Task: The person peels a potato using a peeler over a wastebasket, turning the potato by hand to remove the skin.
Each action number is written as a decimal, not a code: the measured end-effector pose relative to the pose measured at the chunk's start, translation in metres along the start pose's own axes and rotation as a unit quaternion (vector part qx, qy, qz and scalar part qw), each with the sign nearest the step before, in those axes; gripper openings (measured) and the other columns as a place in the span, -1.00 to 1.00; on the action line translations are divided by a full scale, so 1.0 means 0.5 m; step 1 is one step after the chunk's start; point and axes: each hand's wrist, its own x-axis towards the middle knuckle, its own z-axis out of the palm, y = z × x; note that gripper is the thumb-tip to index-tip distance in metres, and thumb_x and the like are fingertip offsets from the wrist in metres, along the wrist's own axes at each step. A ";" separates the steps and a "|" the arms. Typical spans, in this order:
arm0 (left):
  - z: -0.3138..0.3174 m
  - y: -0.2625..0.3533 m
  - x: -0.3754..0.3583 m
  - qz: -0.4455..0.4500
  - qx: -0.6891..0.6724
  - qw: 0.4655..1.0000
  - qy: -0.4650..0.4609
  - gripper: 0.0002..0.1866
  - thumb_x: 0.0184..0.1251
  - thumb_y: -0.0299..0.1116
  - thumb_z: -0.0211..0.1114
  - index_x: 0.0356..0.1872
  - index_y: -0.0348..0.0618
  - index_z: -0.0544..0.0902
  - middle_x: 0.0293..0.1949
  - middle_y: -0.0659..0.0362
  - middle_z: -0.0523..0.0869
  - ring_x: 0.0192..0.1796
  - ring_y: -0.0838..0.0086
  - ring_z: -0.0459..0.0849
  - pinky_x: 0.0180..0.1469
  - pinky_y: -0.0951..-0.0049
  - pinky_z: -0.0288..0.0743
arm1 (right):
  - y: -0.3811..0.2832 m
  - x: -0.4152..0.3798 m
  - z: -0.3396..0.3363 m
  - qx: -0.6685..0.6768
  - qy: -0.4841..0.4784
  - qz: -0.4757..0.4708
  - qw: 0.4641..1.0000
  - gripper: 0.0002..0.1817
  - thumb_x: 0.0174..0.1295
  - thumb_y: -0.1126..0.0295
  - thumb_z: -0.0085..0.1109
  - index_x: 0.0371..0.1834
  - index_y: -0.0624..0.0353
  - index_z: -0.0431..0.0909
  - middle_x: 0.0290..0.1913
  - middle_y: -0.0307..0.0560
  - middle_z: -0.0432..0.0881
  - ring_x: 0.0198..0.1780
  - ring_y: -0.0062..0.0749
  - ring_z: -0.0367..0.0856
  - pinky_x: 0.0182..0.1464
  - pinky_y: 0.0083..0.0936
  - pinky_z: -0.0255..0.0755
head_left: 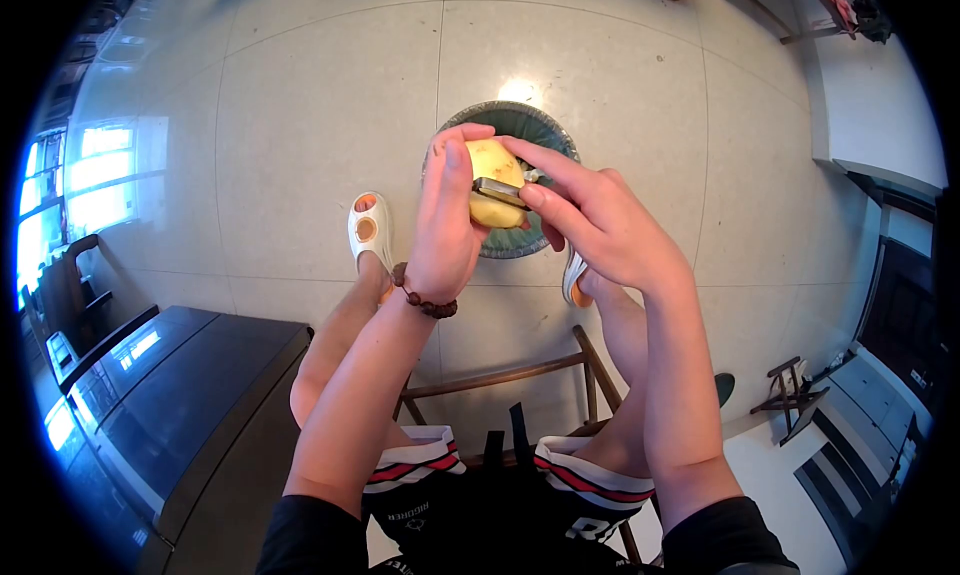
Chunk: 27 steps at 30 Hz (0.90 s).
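A yellow, peeled-looking potato (494,162) is in my left hand (449,200), whose fingers wrap round its left side and top. My right hand (590,210) pinches a dark metal peeler (499,191), which lies across the middle of the potato. Both hands are over a round bin (515,245) with a greenish liner. Some pale scraps show inside the bin, just right of the potato. The lower fingers of my right hand are partly hidden behind the thumb.
The bin stands on the tiled floor (330,105) between my feet in white shoes (368,225). Below my hands is a wooden chair frame (500,377). A dark glossy table (190,395) stands at lower left, and a small wooden stool (790,400) at right.
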 end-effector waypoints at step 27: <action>-0.016 -0.012 0.006 0.047 0.059 0.997 -0.022 -0.40 0.78 0.23 -0.21 0.34 -0.10 0.35 0.08 0.06 0.65 -0.03 0.32 0.74 -0.15 0.25 0.72 | -0.004 -0.001 0.001 -0.032 0.029 -0.033 0.999 -0.50 0.53 0.20 0.27 0.49 0.04 0.59 -0.51 0.01 0.64 -0.53 -0.34 0.49 -0.37 -0.40 0.40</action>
